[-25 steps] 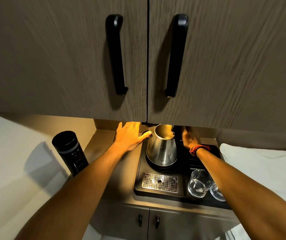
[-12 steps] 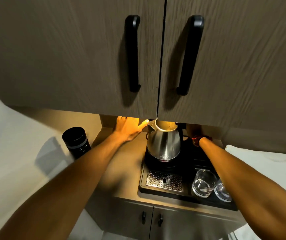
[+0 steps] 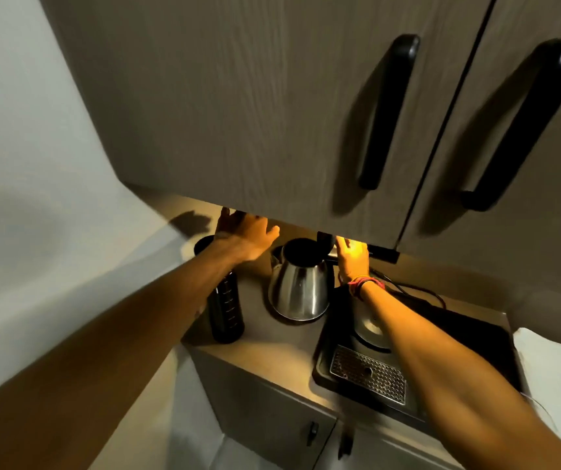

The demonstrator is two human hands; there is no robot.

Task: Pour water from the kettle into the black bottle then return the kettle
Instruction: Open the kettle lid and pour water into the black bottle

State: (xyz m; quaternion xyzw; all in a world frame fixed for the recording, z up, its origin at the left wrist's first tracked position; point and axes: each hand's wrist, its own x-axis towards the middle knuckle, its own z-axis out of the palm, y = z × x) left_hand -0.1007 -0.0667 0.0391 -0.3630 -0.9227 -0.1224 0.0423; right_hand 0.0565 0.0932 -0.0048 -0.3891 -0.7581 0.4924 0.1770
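Since the earlier frames, the kettle (image 3: 298, 286) has left its base (image 3: 369, 325) and now stands on the countertop (image 3: 282, 344) at centre frame, to the left of the black tray (image 3: 475, 329); the view has also swung so that the cabinet doors (image 3: 272, 113) fill the upper right of the frame. The kettle sits upright with its lid open, showing a dark interior, and its spout points toward the left. The right hand (image 3: 352, 257) is at the handle side of the kettle, just right of the open rim, with fingers extended upward beneath the cabinet edge; whether it clasps the handle cannot be determined, since the handle and fingertips are partly hidden. A red band (image 3: 363, 284) encircles the right wrist. The left hand (image 3: 246, 234) is raised at upper centre-left, palm down with fingers spread and holding nothing, its fingertips hidden by the cabinet underside. The black bottle (image 3: 224, 307) stands upright on the countertop just left of the kettle, partly covered by the left forearm; its mouth is visible behind the wrist. The vacated base rests in the tray at centre right, with a perforated metal drip grate (image 3: 369, 373) in front of it. A cable (image 3: 411, 291) runs along the countertop behind the tray. Lower cabinet doors (image 3: 272, 412) appear at bottom centre.
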